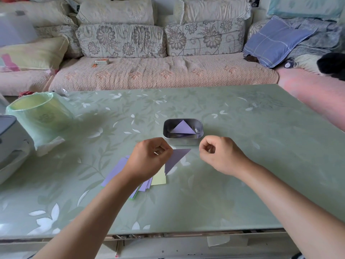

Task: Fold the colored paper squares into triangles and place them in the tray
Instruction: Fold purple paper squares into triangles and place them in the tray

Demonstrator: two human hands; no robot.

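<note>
while the left hand (151, 157) curls its fingers round one edge of a folded purple triangle (178, 157), the rest of that triangle juts out to the right, just in front of the metal tray (182, 141) and over the right side of the paper stack (119, 169). the stack (mostly purple sheets, with a pale yellow sheet (158, 180) showing at its right side and a green edge at the bottom) lies fanned on the worktop (252, 150), largely hidden under the left hand and forearm. inside the tray a second purple triangle (183, 128) sits with its point away from the person. the right hand (220, 156) hovers just right of the held triangle, near the tray's front right corner, its fingers curled into a fist with nothing in them; the two hands are apart. the worktop has a pale green cover with a leaf pattern. on its far left stands a bin (39, 116) lined with a green bag, and beside that, at the frame's edge, part of a white appliance (9, 139). behind the worktop runs a sofa (158, 73) with flowered cushions, a small box (102, 61) on its seat and a blue pillow (274, 42) at the right end.
</note>
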